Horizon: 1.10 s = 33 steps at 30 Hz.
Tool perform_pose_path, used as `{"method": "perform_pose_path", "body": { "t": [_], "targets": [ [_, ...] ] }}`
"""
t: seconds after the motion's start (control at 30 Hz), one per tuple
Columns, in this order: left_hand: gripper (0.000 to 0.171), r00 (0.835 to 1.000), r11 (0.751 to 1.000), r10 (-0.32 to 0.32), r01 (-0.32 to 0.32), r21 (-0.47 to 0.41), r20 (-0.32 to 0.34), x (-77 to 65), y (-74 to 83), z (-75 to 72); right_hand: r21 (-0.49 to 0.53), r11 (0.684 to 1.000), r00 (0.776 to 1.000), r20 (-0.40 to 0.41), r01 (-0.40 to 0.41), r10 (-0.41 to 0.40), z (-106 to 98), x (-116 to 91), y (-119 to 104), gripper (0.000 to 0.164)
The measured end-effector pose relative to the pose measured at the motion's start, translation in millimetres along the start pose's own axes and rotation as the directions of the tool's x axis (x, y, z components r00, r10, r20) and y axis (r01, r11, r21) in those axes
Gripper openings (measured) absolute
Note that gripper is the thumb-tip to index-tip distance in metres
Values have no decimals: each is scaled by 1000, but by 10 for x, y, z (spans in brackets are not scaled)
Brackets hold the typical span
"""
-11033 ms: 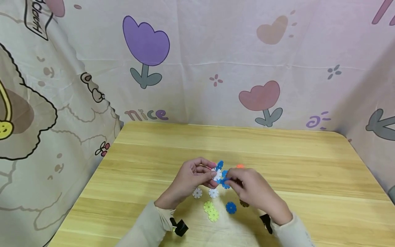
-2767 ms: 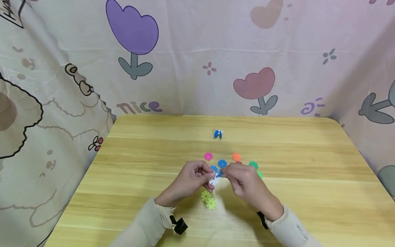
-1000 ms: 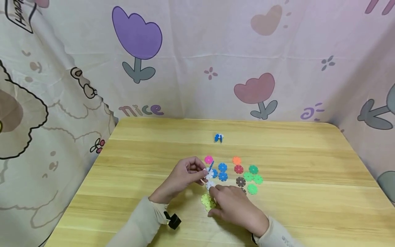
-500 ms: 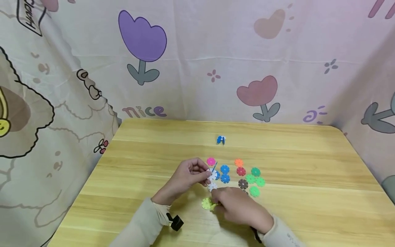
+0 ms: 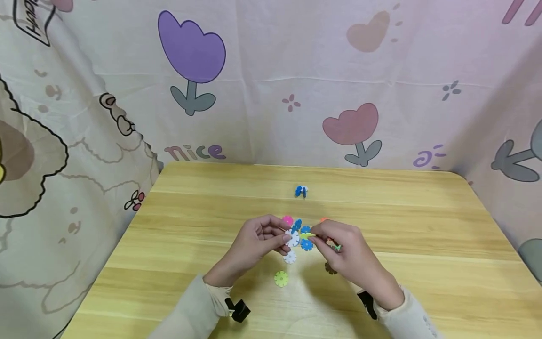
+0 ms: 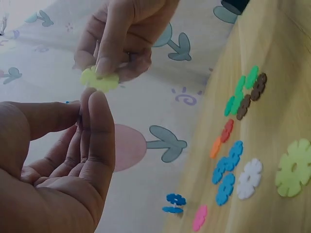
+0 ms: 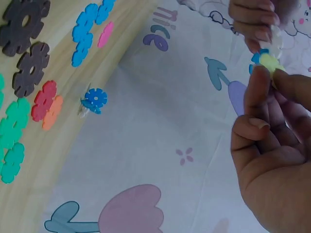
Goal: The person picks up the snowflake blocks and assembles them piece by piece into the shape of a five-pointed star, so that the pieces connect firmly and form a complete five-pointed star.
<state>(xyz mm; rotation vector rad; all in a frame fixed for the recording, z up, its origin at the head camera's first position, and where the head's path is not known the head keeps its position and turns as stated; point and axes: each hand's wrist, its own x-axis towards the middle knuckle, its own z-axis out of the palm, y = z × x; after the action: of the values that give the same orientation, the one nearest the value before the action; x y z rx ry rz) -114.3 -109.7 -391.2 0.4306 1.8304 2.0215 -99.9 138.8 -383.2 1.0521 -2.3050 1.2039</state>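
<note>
My left hand (image 5: pixel 260 245) pinches a white notched disc (image 5: pixel 292 238), to which a blue disc (image 5: pixel 297 225) is joined at its upper edge. Between thumb and index finger, my right hand (image 5: pixel 353 252) holds a yellow-green notched disc (image 5: pixel 306 236) edge-on, just right of the white one. In the left wrist view this yellow-green disc (image 6: pixel 99 80) is above the left fingertips, and the left fingers hide the white disc. The right wrist view shows the yellow-green disc (image 7: pixel 270 63) in front of the white disc (image 7: pixel 277 42); whether they touch I cannot tell.
On the wooden table (image 5: pixel 190 235) lie a second yellow-green disc (image 5: pixel 281 278), a white disc (image 5: pixel 290 257), a pink disc (image 5: pixel 288 220) and several blue discs (image 6: pixel 228 165). Green, brown (image 6: pixel 258 86), red and orange discs lie to the right. A joined blue-and-white piece (image 5: pixel 301 191) stands farther back.
The joined blue-and-white piece came to stand at the back between the first two frames. Lately my right hand picked a yellow-green disc off the table and raised it beside the left hand's white disc.
</note>
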Motion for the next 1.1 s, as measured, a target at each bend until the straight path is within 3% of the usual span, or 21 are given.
{"method": "perform_pose_path", "body": {
  "t": [0.17,0.43,0.87,1.1],
  "targets": [
    [21,1000,1000,23,-23,-3,-15,-20,31,27,-10,1000,999,-45,3,-4,18,9,-27,22],
    [18,995,997,74,-73,25,-62,-34,25,55,5,1000,999,-53,-10,10,31,8,-14,24],
    [17,998,999,35,-36,-2,-53,-19,-1,58,46,999,999,-32,-14,15,76,-7,2,26],
    [17,997,999,41,-42,-23,-62,-14,-7,137,23,999,999,-42,24,-23,99,-21,-25,29]
  ]
}}
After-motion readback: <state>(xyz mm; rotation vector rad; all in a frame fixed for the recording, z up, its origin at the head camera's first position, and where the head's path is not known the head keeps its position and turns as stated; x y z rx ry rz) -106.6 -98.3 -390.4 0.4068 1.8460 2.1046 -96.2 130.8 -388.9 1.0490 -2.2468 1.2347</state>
